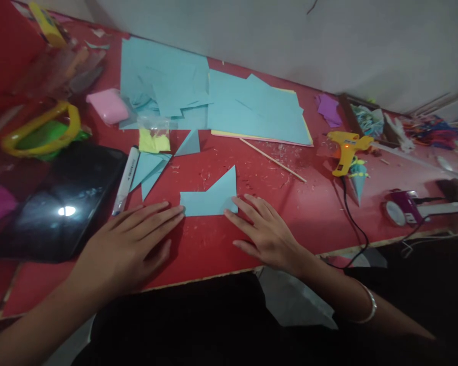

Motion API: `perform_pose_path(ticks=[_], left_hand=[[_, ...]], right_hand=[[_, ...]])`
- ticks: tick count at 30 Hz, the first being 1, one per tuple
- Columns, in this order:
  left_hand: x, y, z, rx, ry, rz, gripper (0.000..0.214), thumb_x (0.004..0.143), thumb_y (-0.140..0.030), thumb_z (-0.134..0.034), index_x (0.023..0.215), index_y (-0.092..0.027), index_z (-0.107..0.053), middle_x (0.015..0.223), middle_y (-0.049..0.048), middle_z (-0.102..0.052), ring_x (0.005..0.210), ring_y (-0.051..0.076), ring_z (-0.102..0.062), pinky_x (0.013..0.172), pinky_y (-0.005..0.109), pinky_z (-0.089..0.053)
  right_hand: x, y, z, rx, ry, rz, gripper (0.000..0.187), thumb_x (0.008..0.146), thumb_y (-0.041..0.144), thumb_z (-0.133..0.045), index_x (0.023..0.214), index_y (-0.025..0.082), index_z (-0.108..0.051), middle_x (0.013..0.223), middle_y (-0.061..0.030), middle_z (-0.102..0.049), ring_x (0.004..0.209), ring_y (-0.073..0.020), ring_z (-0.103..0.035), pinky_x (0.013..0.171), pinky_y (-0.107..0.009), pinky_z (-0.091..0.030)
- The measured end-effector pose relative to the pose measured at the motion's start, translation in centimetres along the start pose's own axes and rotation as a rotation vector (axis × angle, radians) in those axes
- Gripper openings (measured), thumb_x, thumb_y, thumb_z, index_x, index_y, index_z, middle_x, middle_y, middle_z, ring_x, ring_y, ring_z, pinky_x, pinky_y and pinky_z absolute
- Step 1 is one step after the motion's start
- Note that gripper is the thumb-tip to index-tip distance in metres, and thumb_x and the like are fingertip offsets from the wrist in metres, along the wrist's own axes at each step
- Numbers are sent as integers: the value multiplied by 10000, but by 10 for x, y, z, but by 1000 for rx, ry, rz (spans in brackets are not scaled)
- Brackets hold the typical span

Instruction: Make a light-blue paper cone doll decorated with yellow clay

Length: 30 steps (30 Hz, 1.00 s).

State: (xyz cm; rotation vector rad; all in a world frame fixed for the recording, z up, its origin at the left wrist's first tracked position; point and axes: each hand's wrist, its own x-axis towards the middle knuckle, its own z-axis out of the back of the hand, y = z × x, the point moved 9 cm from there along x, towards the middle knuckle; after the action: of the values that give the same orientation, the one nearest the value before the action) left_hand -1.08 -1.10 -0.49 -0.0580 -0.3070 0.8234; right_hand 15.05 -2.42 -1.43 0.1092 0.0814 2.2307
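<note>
Left hand (118, 249) and right hand (273, 234) both lie open, palms down, gripping nothing, with fingertips at opposite ends of a folded blue paper (209, 201). That paper sits between them on the red tabletop (206, 244), near its front edge, a pointed peak rising at its right end.

At far left is a yellow-rimmed object (76, 122), with a glossy black slab (87, 178) just below it. A pink case (110, 105) comes next, then a white marker (125, 180) just beyond the left hand. Blue folded triangles (152, 175) lie beside the marker, below a clear packet with yellow contents (154, 141). Blue sheets (257, 109) spread behind, with a thin stick (273, 160) in front of them. Farther right are a yellow glue gun (345, 147), a small blue cone (359, 185) partly under it, and a purple device (404, 206).
</note>
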Motion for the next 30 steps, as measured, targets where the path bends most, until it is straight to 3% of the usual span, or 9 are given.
perform_pose_path(ticks=[7,17,21,24,26,30], left_hand=[[-3,6,-6,6,54,27,423,815,-283,-385,1228,-266,-476,1180,-28,-629,1055,232,-594,889,415,-475],[-1,1,-6,63,29,-66,358,819,-272,-416,1146,-189,-534,1116,46,-662,1003,258,-611,834,435,-487],[2,3,-4,57,14,-143,277,829,-248,-438,1067,-206,-574,1067,57,-680,976,267,-615,788,431,-491],[10,5,-10,47,108,-163,280,843,-276,-412,1077,-248,-564,1070,40,-668,952,262,-609,810,444,-469],[17,9,-12,40,138,-123,303,847,-321,-425,1123,-257,-530,1111,49,-635,987,261,-587,849,448,-451],[30,13,-6,18,49,-54,445,833,-367,-467,1248,-213,-425,1259,116,-514,1173,285,-466,936,447,-410]], right_hand=[[-9,-8,0,-15,30,-12,480,909,400,-379,1329,169,-415,1404,-70,-406,1287,-265,-336,1016,-439,-357],[-6,-10,7,43,7,-57,421,897,331,-424,1266,141,-489,1327,-98,-490,1229,-255,-409,983,-408,-401],[9,-20,9,142,-37,-80,347,869,327,-482,1153,153,-578,1253,-132,-525,1165,-242,-461,956,-399,-416],[29,-21,4,245,-6,-1,479,830,358,-545,1272,191,-467,1340,-116,-443,1255,-227,-368,1028,-427,-332],[42,-23,3,309,-1,9,528,803,398,-576,1276,198,-457,1318,-100,-462,1237,-206,-381,1024,-400,-333],[57,-26,4,269,-1,-17,458,809,361,-575,1231,203,-490,1207,-84,-547,1113,-205,-480,1012,-448,-301]])
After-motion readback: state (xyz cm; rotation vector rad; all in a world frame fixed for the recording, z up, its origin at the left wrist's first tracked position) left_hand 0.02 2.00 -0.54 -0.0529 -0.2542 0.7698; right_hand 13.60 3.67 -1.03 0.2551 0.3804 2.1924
